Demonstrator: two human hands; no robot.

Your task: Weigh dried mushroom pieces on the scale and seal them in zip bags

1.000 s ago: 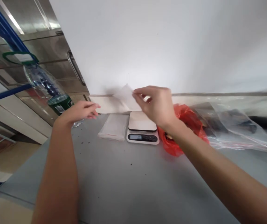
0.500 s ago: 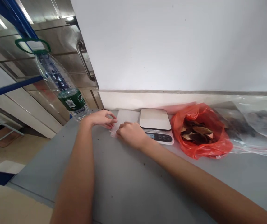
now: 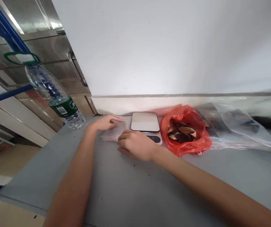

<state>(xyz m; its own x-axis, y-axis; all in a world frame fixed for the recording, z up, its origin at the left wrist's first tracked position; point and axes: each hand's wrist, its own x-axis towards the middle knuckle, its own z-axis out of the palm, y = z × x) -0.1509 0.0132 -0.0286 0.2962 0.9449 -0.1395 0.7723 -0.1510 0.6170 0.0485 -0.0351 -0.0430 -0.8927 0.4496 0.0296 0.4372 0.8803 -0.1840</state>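
Observation:
A thin stack of clear plastic zip bags (image 3: pixel 113 134) lies flat on the grey tabletop. My left hand (image 3: pixel 107 123) rests over its upper left part, index finger stretched out and pressing on the plastic. At the stack's lower right is my right hand (image 3: pixel 136 144), its fingers curled inward; whether a bag edge is between them is hidden. Just behind that hand stands a white kitchen scale (image 3: pixel 145 121) with a bare weighing plate. The right hand covers its display and leaves some buttons showing.
Right of the scale sits a red plastic bag (image 3: pixel 186 146), open at the top, with dried brown slices (image 3: pixel 184 134). Larger clear bags (image 3: pixel 234 138) with dark contents lie beyond it. A big water bottle (image 3: pixel 63 107) stands at the left by a blue frame (image 3: pixel 9 94). A white wall (image 3: pixel 161 47) rises behind.
My right hand has moved right and nearer to me, from the bags' edge to in front of the scale, covering its display. My left hand now reaches further over the bags. The view has shifted rightward.

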